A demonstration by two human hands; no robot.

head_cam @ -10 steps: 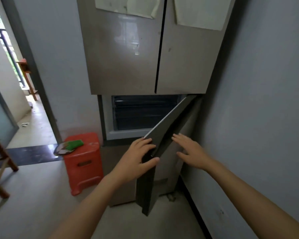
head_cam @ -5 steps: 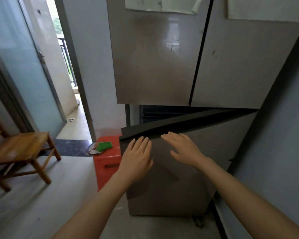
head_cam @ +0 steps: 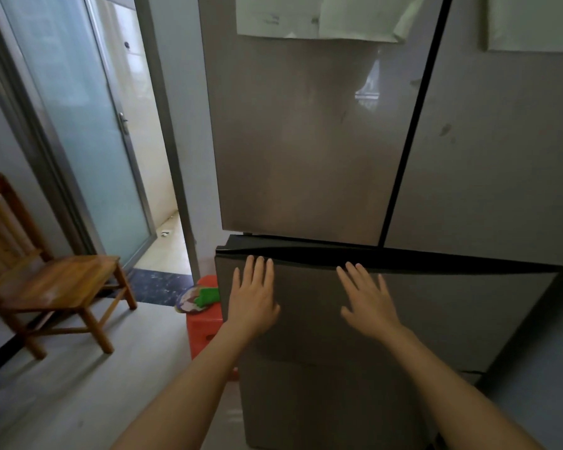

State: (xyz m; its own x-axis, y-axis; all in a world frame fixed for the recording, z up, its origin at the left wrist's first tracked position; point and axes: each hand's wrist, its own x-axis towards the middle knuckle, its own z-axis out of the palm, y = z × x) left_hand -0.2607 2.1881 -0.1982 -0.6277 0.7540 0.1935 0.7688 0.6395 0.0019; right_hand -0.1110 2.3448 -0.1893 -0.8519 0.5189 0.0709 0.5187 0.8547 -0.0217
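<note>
Wooden chair (head_cam: 56, 280) far L, in front of glass door (head_cam: 78, 125). Red stool (head_cam: 202, 329) next, partly hidden by L edge of lower fridge door (head_cam: 306, 352); plate (head_cam: 186, 303) w/ green item (head_cam: 208, 295) on top of stool. L hand (head_cam: 252, 295) flat on that door near its top-L corner; fingers (head_cam: 259, 267) straight, close together, holding nothing. Door almost closed, free L edge slightly proud of fridge body, dark top edge showing below upper doors (head_cam: 306, 141). R hand (head_cam: 368, 300) flat on same door approx mid-width, near top; fingers (head_cam: 355, 274) straight, slightly spread. Papers (head_cam: 316, 17) on upper doors.
</note>
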